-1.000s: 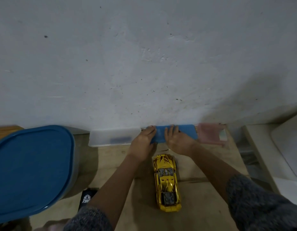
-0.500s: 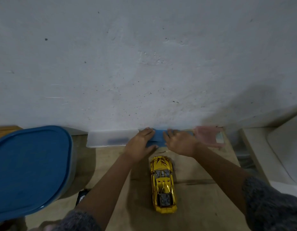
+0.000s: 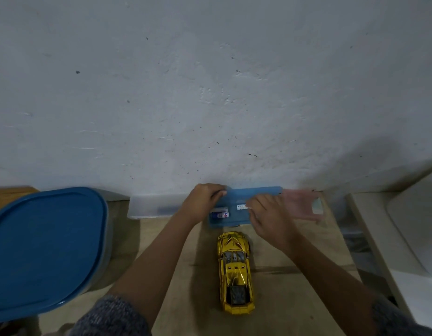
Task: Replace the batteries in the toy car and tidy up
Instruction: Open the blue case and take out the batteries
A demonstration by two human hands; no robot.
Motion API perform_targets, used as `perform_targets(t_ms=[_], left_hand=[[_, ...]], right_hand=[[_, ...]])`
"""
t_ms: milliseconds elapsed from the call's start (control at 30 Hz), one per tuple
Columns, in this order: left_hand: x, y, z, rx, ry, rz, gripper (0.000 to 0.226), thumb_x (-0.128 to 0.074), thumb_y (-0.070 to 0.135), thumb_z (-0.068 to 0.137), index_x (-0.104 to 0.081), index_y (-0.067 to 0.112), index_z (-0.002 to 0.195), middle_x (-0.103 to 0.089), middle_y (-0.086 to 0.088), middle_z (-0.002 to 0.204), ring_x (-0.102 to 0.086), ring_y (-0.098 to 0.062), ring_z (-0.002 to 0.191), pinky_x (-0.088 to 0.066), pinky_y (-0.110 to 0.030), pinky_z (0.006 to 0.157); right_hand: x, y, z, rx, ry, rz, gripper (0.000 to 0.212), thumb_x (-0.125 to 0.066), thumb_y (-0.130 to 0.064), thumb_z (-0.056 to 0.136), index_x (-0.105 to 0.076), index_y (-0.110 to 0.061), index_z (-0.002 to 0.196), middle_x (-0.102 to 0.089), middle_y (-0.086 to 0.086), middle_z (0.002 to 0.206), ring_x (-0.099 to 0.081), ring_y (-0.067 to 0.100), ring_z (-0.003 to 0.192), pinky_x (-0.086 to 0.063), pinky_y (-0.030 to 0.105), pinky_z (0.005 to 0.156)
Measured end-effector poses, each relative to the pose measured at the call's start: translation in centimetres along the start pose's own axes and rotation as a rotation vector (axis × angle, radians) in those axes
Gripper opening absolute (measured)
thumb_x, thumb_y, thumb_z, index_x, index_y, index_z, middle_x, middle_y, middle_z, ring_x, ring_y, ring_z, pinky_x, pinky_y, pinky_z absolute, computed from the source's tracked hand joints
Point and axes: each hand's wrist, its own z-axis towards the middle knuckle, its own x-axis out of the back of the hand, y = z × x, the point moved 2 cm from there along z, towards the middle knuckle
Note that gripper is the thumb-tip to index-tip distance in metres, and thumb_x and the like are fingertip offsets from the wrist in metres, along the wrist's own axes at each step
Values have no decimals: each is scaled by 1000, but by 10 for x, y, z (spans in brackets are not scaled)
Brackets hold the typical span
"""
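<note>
A shiny yellow toy car (image 3: 235, 271) stands on the wooden table, nose toward the wall. Beyond it, against the wall, lies a small blue case (image 3: 236, 218), its lid (image 3: 256, 191) lifted back. Batteries (image 3: 219, 212) lie inside at its left end. My left hand (image 3: 203, 201) grips the lid's left corner. My right hand (image 3: 269, 215) rests on the case's right part, fingers pinching a small white item; what it is I cannot tell.
A clear plastic box (image 3: 153, 207) lies left of the blue case, a pink one (image 3: 303, 203) right of it. A big tub with a blue lid (image 3: 44, 251) fills the left side. A white surface (image 3: 404, 226) borders the table on the right.
The blue case was shut under both hands; now its lid is raised toward the wall and batteries show inside. The car has not moved.
</note>
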Motion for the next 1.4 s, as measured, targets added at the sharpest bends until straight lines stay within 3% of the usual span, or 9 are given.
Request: perform_targets(t_ms=[167,333,600,733,867,967,1067,1233,1400], left_hand=[[2,-3,11,60,11,-137,26,-55,15,93,-65,5,115,-65,-10,119,-55,-9,102,-37,-11,88],[1,-7,14,80,-14,-206,26,-56,14,92,-66,5,115,-65,-9,119,-56,-10,103,-40,-17,92],[1,-9,14,60,4,-221,25,-56,14,92,-66,5,114,-66,-9,117,-55,-7,100,-40,-7,86],[4,-11,17,66,9,-260,24,-59,13,90,-68,4,110,-68,-9,114,-57,-7,98,-40,-2,83],[5,-12,21,63,-15,-267,23,-60,11,89,-68,3,109,-68,-10,115,-58,-7,99,-41,-4,85],[4,-12,22,63,-20,-268,24,-60,11,89,-67,2,110,-67,-11,115,-57,-7,100,-41,-5,86],[3,-11,21,50,-22,-256,25,-59,11,89,-67,2,111,-67,-11,116,-57,-8,100,-42,-16,93],[2,-10,21,39,-16,-214,24,-59,12,90,-67,3,111,-67,-10,116,-56,-7,100,-40,-10,88],[2,-9,20,54,-18,-195,25,-58,12,90,-67,4,112,-66,-9,118,-58,-13,107,-38,-13,92]], right_hand=[[-23,10,-15,-42,-169,123,23,-40,-20,86,-61,-14,93,-65,2,89,-64,16,77,-48,23,65],[-36,6,2,-216,-218,263,30,-48,-6,90,-60,-7,117,-62,7,112,-55,22,106,-45,31,89],[-51,-39,6,-237,-244,396,38,-39,-32,97,-47,-14,130,-50,4,125,-51,17,107,-44,30,90],[-56,-36,14,-188,-320,281,56,-26,-50,91,-47,-15,129,-49,4,119,-50,19,106,-43,33,87],[-60,-31,21,-147,-365,259,54,-27,-52,89,-51,-14,119,-48,5,111,-48,21,102,-41,34,84],[-61,-31,21,-142,-399,300,41,-32,-45,94,-52,-14,112,-48,4,109,-50,19,94,-42,34,79],[-58,-34,25,-122,-484,373,26,-39,-34,97,-50,-12,108,-49,7,108,-53,20,84,-45,34,72],[-55,-37,35,-133,-599,409,28,-40,-32,96,-48,-11,114,-57,11,109,-56,24,90,-49,41,79],[-56,-40,44,-195,-740,445,28,-41,-37,96,-52,-11,96,-54,6,88,-52,18,78,-40,30,69]])
